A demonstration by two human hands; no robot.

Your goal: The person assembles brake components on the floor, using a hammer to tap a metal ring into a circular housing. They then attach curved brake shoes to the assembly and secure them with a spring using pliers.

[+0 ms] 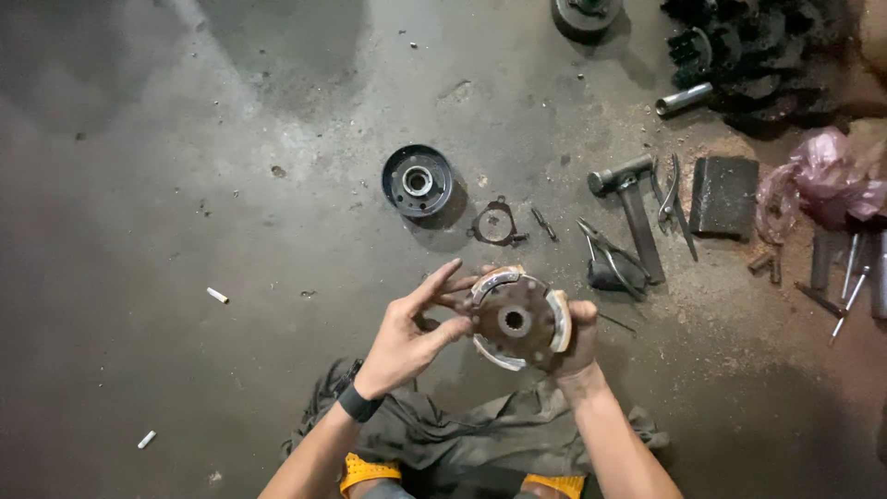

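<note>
- Right hand (pixel 580 340) grips the round metal part (pixel 515 320) from its right edge and underside, fingers wrapped behind it; firm hold, part is up off the floor, face toward the camera.
- Left hand (pixel 413 331) is spread open, thumb and a fingertip pressing the part's left rim, other fingers fanned out; touching it, not closed around it.
- The part is a rusty disc with a centre hole and pale curved pads around its edge, held between both hands above a grey rag (pixel 480 427).
- Dark band on the left wrist (pixel 358 403).
- On the concrete floor (pixel 166 231) just ahead: a dark round drum (pixel 418 180), a small ring-shaped bracket (pixel 496 224) beside it, a short pin (pixel 543 223).
- To the right: pliers (pixel 612 257), hammer (pixel 632 199), a second pair of pliers (pixel 672 192), a dark block (pixel 724 194), pink plastic bag (pixel 822 180), loose rods (pixel 845 277).
- Risk, a judgement: only one hand really holds the disc; greasy metal could slip and drop onto the floor or knees.
- Risk: left fingertips near the pad edges could get pinched if a pad snaps back.
- Small bits on the floor are easy to kick or lose.
</note>
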